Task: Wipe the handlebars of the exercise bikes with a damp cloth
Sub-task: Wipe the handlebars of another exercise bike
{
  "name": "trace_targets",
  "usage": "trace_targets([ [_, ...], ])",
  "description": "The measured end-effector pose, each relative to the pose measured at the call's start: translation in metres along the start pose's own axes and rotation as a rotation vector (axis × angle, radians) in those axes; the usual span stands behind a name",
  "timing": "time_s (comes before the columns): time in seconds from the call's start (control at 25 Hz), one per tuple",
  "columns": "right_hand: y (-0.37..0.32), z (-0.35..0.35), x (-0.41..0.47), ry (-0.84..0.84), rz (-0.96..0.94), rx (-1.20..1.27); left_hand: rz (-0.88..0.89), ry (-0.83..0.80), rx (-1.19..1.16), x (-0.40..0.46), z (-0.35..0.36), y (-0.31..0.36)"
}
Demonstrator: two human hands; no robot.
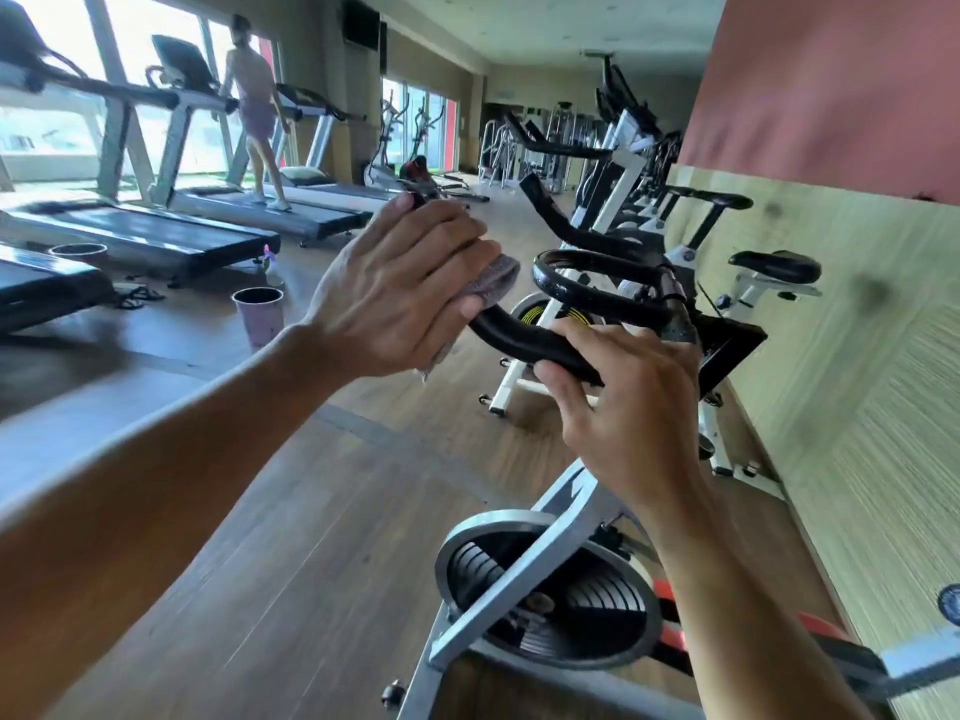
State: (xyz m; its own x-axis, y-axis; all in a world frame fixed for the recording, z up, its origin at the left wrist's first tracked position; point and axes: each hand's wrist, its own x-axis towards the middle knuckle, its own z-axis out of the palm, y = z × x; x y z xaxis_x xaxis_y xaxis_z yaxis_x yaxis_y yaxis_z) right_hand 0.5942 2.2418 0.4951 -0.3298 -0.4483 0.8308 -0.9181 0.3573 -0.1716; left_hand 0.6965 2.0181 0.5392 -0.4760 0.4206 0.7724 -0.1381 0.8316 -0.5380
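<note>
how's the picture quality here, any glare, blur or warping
Head view: strong backlight from the tall windows blows them out and dims the treadmills; wide-angle warping bends the wooden wall panel and tilts the room; the left forearm is smeared by motion blur; the left hand with the grey cloth and the right hand on the black curved handlebar stay fairly sharp.

Treadmills (156, 236), a walking person (257, 111), a cup (258, 314) on wooden floor (291, 511).
</note>
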Motion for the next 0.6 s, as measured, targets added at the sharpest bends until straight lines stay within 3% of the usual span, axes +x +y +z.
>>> trace_targets([
  [0.24,-0.005,-0.016,0.01,-0.22,0.07,-0.006,-0.24,-0.169,-0.144,0.017,-0.018,0.032],
  [0.4,0.005,-0.032,0.016,-0.42,0.057,0.058,-0.384,-0.365,-0.28,0.035,-0.037,0.069],
  [0.6,0.033,-0.056,0.028,-0.562,0.089,0.24,-0.278,-0.576,-0.224,0.053,-0.057,0.05],
])
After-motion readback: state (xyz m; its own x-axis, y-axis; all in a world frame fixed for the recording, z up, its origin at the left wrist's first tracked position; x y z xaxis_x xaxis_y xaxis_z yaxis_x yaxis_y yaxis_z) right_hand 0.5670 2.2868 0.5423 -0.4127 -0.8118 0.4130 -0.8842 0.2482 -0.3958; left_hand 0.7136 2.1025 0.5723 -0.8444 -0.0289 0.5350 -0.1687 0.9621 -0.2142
